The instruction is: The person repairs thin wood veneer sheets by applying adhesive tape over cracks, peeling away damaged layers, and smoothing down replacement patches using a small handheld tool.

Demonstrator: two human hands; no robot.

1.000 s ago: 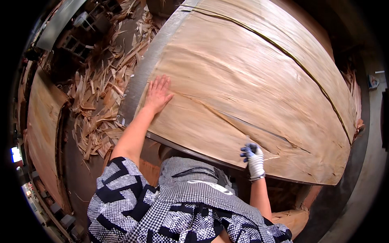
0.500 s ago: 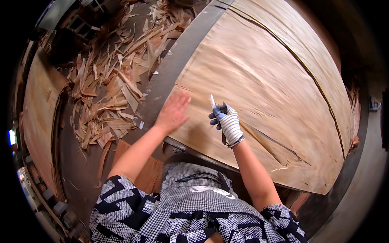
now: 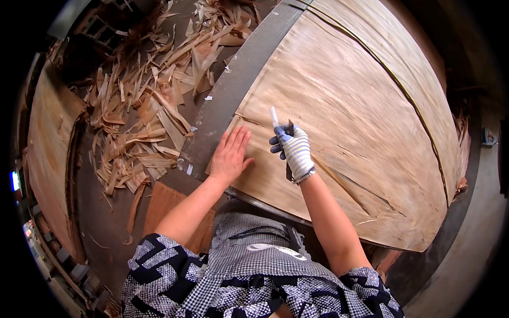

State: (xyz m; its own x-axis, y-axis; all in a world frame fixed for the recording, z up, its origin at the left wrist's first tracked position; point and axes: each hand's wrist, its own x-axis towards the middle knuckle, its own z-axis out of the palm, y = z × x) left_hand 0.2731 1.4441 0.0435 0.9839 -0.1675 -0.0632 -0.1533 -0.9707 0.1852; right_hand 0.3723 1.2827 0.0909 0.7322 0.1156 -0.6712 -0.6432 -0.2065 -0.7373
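Note:
A large sheet of pale wood veneer (image 3: 328, 100) lies over the worktable in front of me, its surface wrinkled. My left hand (image 3: 231, 156) is bare and rests palm down at the sheet's left edge, fingers stretched out. Just right of it, my right hand (image 3: 292, 145), in a striped glove with blue fingertips, is closed round a slim white-tipped tool (image 3: 273, 115). The tip points away from me, over the veneer; most of the tool is hidden in the grip. A short crack (image 3: 246, 120) runs in from the sheet's left edge beyond my left hand.
Torn veneer scraps (image 3: 159, 116) are heaped on the floor to the left. A veneer stack (image 3: 53, 159) stands at the far left. Right of my right hand, a long split (image 3: 366, 190) opens the sheet. Along the table's left side runs a bare grey strip (image 3: 228, 74).
My left hand has turned so its fingers point farther away, and it now lies along the sheet's left edge. The right hand has shifted slightly away and left, with the tool still in it.

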